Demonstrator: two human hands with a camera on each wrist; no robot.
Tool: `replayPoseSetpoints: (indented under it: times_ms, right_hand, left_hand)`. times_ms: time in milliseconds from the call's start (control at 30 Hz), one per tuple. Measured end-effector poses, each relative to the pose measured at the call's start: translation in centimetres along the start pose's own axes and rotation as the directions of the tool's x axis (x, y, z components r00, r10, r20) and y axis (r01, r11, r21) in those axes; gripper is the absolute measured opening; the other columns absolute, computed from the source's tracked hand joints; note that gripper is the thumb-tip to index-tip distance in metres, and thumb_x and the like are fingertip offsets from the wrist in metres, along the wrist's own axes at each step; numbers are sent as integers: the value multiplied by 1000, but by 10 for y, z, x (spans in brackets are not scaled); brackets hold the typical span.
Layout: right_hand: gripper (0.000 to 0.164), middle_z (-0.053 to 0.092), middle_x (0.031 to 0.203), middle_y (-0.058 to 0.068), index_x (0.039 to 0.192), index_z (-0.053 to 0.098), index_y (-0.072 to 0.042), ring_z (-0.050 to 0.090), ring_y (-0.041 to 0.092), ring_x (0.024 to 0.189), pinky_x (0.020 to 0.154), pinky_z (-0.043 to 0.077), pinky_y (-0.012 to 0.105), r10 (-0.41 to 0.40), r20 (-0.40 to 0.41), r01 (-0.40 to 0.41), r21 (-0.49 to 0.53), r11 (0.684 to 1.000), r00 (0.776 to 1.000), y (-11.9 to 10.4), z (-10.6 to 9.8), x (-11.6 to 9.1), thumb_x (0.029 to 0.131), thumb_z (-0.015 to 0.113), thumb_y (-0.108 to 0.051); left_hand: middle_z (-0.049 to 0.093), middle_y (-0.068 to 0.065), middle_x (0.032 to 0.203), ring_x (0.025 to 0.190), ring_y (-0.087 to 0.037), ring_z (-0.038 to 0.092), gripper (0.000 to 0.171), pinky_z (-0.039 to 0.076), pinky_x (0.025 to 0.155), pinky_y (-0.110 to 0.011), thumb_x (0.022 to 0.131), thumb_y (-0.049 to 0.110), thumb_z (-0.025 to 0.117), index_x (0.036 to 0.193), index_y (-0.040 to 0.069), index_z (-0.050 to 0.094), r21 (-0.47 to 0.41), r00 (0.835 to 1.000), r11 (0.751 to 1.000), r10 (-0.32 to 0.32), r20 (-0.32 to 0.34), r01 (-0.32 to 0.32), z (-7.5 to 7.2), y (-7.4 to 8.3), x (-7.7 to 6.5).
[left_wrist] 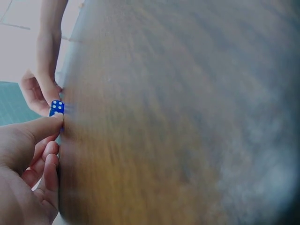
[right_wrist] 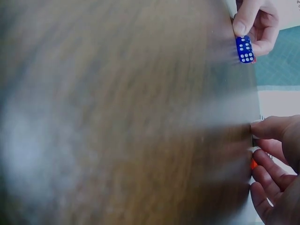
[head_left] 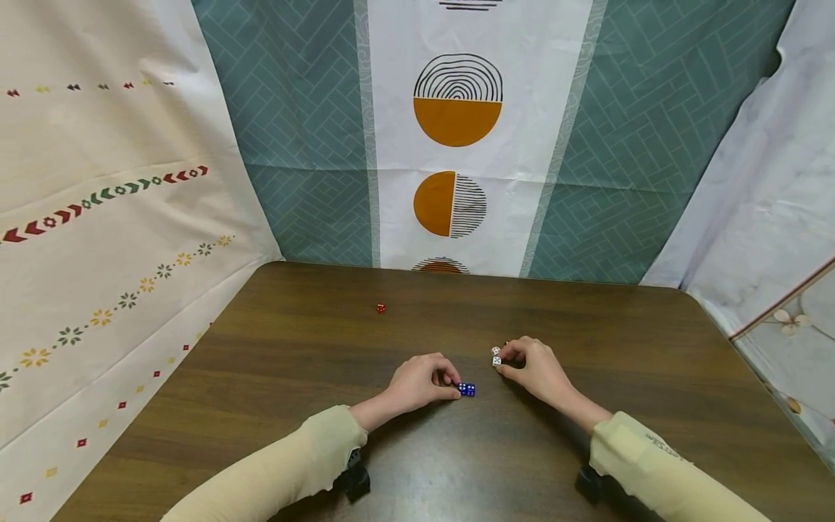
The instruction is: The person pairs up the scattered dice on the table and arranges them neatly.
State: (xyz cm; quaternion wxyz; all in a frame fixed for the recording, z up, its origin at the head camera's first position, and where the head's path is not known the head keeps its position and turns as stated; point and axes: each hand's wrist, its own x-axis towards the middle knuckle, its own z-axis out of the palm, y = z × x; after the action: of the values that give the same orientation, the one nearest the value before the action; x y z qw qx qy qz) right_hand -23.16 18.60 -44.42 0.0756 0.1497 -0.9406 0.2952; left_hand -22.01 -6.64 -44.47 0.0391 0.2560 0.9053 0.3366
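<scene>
Dice pair in blue (head_left: pixel 467 390) lies w/ long axis approx. left–right, its left end pinched by L hand (head_left: pixel 419 380). R hand (head_left: pixel 538 368), thumb & fingers curled, grips white dice (head_left: pixel 496 360), lined up near–far, a bit right & far of the blue, gap between. Red die (head_left: pixel 381 308) sits alone far left, nearer L hand, untouched. Worktop (head_left: pixel 293 348): brown wood-look, sheen at near side; patterned cloths (head_left: pixel 300 130) hang behind & both sides.

Two hands (left_wrist: pixel 18 164) at the brown tabletop (left_wrist: pixel 154 117), the left pinching white-dotted blue dice (left_wrist: pixel 56 106)
</scene>
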Motion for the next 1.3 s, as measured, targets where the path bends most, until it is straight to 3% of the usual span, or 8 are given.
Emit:
replayPoseSetpoints:
  times_ms: [1300]
  right_hand:
    - [11, 65, 91, -2, 90, 74, -18, 55, 13, 86, 78, 46, 32, -53, 78, 50, 39, 998, 996, -29, 19, 6, 81, 80, -18]
  left_hand:
    - [65, 11, 83, 64, 4, 49, 13, 39, 57, -17, 79, 31, 83, 88, 25, 75, 10, 1000, 1000, 6, -5, -6, 3, -5, 3]
